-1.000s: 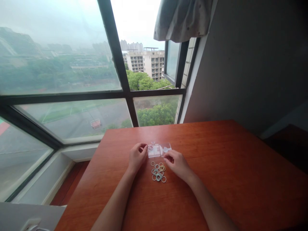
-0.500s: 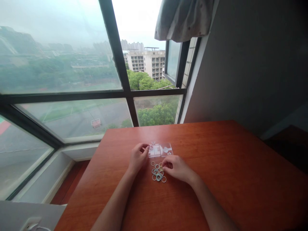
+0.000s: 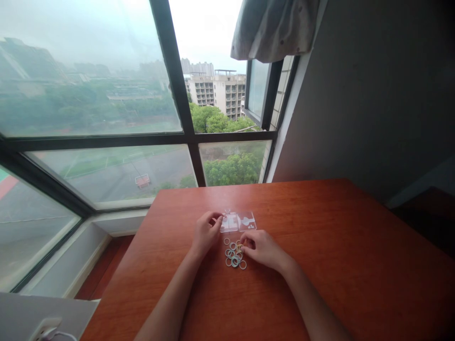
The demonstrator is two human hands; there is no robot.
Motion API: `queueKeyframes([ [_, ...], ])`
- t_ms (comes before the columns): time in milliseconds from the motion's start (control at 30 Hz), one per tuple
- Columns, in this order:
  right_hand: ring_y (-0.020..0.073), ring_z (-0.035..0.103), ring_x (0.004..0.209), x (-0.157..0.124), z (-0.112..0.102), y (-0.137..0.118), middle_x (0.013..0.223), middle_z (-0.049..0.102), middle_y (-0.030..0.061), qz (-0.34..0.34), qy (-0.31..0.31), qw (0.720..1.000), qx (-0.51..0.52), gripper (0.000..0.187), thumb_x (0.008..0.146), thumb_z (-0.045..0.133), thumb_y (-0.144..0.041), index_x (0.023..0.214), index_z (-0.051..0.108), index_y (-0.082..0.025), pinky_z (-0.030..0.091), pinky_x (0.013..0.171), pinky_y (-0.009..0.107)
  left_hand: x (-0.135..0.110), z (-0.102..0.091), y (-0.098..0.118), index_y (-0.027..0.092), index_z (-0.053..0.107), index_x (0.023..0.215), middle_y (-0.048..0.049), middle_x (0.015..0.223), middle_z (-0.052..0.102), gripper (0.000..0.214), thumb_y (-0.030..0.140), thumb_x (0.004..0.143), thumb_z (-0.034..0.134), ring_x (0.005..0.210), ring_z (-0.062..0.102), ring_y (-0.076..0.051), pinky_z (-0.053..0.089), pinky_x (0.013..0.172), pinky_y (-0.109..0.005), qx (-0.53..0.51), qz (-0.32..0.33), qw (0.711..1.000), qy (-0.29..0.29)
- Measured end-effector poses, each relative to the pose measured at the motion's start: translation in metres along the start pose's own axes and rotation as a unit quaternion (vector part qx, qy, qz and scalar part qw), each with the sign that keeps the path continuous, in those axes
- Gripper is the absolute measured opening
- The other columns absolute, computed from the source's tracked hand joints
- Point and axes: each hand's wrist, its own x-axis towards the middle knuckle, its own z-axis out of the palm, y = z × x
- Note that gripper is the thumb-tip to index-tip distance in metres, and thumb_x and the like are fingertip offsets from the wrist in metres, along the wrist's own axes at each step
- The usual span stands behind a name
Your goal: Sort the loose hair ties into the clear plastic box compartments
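Observation:
An open clear plastic box point(image 3: 229, 226), its lid point(image 3: 246, 221) folded out to the right, lies on the wooden table. My left hand point(image 3: 208, 233) is at the box's left side, thumb and fingertips pinched together on its edge. Just in front of the box is a loose cluster of rings point(image 3: 232, 254), mostly pale grey-green and white, some overlapping. My right hand point(image 3: 262, 246) reaches in from the right, its thumb and forefinger closed on a yellowish ring point(image 3: 240, 247) at the cluster's upper right. The fingers partly cover that ring.
The reddish-brown table point(image 3: 320, 251) extends to both sides of my arms. Behind its far edge stand dark-framed windows point(image 3: 231, 138), with a short curtain point(image 3: 273, 33) above. A grey wall point(image 3: 359, 109) rises on the right. A white plug in a socket point(image 3: 50, 330) shows at lower left.
The view has shifted very slightly. Both hands stay nearly in place, at the box edge and at the rings; the yellowish ring shows a little more clearly under the right fingertips.

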Motion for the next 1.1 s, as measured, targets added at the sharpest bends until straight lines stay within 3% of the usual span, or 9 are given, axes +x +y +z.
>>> queueKeyframes([
  [267,0.0101,0.051,0.057,0.0,0.001,0.001,0.063,0.06,-0.0042,-0.003,-0.001,1.0,0.004,0.008,0.074,0.065,-0.015,0.08,0.068,-0.02,0.035,0.055,0.019,0.0,0.0,0.003,0.017,0.068,0.082,-0.0033,0.075,0.068,0.021,0.035,0.082,0.057,0.063,0.059,-0.013,0.045,0.057,-0.022,0.0,0.001,1.0,0.008],
  [500,0.0103,0.056,0.057,-0.003,0.0,-0.006,0.065,0.066,-0.0033,-0.039,-0.079,0.996,0.034,0.016,0.073,0.063,-0.011,0.078,0.073,-0.021,0.038,0.056,0.018,0.0,-0.001,0.006,0.016,0.068,0.083,-0.0035,0.076,0.068,0.022,0.035,0.082,0.057,0.063,0.058,-0.013,0.044,0.058,-0.023,0.0,0.0,1.0,0.006],
  [833,0.01,0.054,0.055,-0.004,0.0,-0.008,0.063,0.064,-0.0043,-0.032,-0.072,0.997,0.023,0.024,0.071,0.06,-0.009,0.086,0.073,-0.023,0.037,0.054,0.018,0.0,-0.001,0.005,0.017,0.068,0.082,-0.0034,0.075,0.068,0.022,0.036,0.082,0.056,0.063,0.058,-0.014,0.045,0.058,-0.024,-0.004,0.0,1.0,0.005],
  [1100,0.0103,0.055,0.057,-0.003,0.002,-0.004,0.065,0.065,-0.0036,-0.036,-0.068,0.997,0.02,0.013,0.073,0.064,-0.013,0.08,0.072,-0.021,0.037,0.055,0.018,0.0,-0.001,0.005,0.017,0.068,0.082,-0.0036,0.075,0.068,0.022,0.036,0.081,0.057,0.062,0.058,-0.014,0.044,0.056,-0.023,-0.001,0.001,1.0,0.01],
])
